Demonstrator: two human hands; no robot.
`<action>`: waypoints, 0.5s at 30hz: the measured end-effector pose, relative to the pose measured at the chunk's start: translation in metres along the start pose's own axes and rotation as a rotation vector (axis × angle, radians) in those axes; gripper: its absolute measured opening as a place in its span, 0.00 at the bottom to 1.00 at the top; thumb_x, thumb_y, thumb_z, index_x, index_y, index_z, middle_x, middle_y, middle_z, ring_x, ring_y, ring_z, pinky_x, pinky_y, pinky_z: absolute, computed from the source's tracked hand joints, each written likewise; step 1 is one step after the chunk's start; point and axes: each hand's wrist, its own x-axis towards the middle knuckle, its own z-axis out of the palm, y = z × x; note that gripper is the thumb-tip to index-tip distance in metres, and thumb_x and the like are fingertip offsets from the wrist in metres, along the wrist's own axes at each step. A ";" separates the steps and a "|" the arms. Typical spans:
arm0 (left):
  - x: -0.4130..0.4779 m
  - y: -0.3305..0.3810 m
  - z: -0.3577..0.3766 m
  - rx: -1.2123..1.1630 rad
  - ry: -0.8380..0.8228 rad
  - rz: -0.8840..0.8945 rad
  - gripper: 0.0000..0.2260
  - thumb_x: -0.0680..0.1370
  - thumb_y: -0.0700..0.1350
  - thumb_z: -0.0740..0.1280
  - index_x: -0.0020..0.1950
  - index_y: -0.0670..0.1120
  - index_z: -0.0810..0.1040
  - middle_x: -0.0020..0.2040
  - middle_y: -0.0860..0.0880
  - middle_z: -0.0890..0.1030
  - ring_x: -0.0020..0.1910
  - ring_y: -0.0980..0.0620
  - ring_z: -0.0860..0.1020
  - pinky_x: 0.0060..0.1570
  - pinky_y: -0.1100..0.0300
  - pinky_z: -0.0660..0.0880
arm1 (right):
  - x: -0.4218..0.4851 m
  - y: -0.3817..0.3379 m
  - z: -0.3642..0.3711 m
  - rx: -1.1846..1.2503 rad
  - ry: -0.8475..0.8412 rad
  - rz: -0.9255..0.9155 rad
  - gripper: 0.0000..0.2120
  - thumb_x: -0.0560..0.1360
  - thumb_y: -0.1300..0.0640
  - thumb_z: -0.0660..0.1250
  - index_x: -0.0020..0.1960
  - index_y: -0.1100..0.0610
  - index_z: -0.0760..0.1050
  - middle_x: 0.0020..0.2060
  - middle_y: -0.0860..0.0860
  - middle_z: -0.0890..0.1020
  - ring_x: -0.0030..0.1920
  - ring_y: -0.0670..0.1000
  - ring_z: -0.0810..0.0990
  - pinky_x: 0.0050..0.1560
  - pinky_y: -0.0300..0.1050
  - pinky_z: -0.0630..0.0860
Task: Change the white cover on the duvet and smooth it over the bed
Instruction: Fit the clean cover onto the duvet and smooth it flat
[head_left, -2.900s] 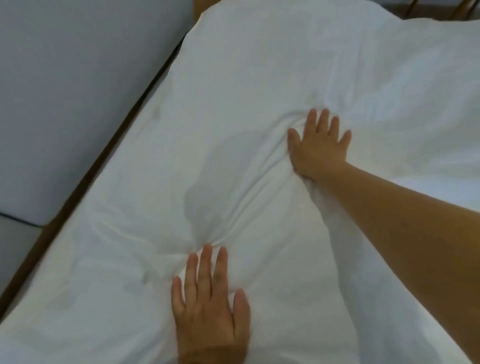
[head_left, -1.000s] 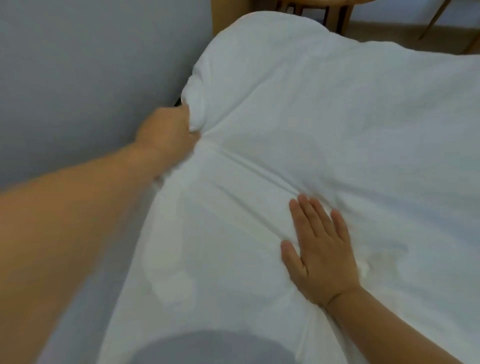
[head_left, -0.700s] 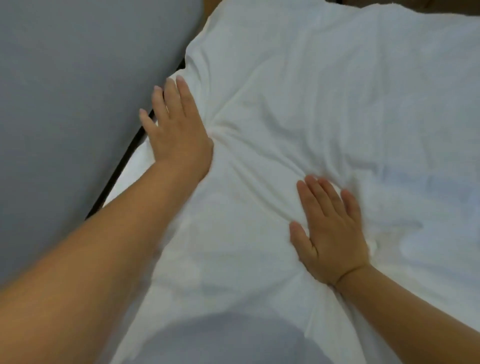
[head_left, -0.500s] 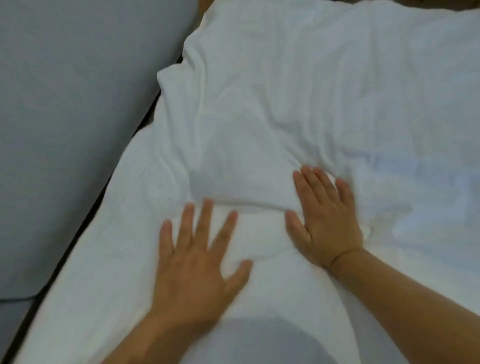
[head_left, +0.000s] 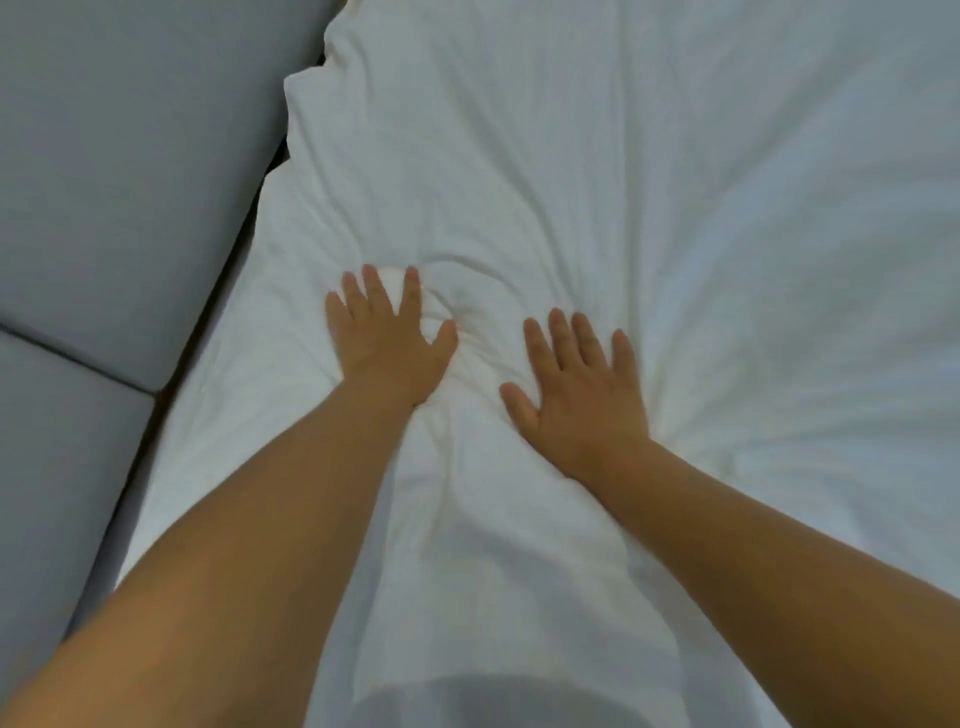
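Beside the grey padded panels (head_left: 130, 182), the white-covered duvet (head_left: 649, 182) lies spread over the bed. Left hand (head_left: 387, 343) and right hand (head_left: 582, 395), near each other, press flat on it near its left edge, open-palmed, gripping nothing. Soft, light, creasing cloth: probably best stroked outward with palms, or pinched at an edge.

Left side: grey padded panels (head_left: 130, 156), divided by a dark seam (head_left: 78, 358); a narrow shadowed gap (head_left: 248, 223) follows their inner edge. Lighting soft, dim.
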 end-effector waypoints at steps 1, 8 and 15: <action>-0.016 0.004 -0.008 -0.046 -0.055 -0.018 0.33 0.78 0.66 0.43 0.78 0.51 0.41 0.77 0.40 0.41 0.76 0.39 0.41 0.72 0.43 0.38 | -0.023 0.000 0.001 0.012 -0.006 -0.009 0.37 0.72 0.36 0.34 0.77 0.51 0.36 0.77 0.52 0.42 0.76 0.53 0.39 0.71 0.56 0.33; -0.262 -0.017 0.023 -0.147 -0.040 0.214 0.37 0.71 0.70 0.41 0.77 0.55 0.47 0.78 0.43 0.51 0.76 0.42 0.49 0.71 0.45 0.39 | -0.204 -0.037 0.013 0.135 -0.078 -0.084 0.37 0.73 0.38 0.37 0.77 0.57 0.47 0.76 0.53 0.49 0.77 0.55 0.48 0.71 0.55 0.34; -0.372 -0.091 0.039 -0.054 -0.235 -0.190 0.31 0.79 0.63 0.42 0.77 0.52 0.37 0.77 0.46 0.38 0.76 0.46 0.37 0.73 0.46 0.35 | -0.345 -0.068 -0.002 0.286 -0.257 -0.575 0.29 0.77 0.44 0.52 0.76 0.54 0.59 0.76 0.52 0.58 0.75 0.49 0.49 0.74 0.51 0.42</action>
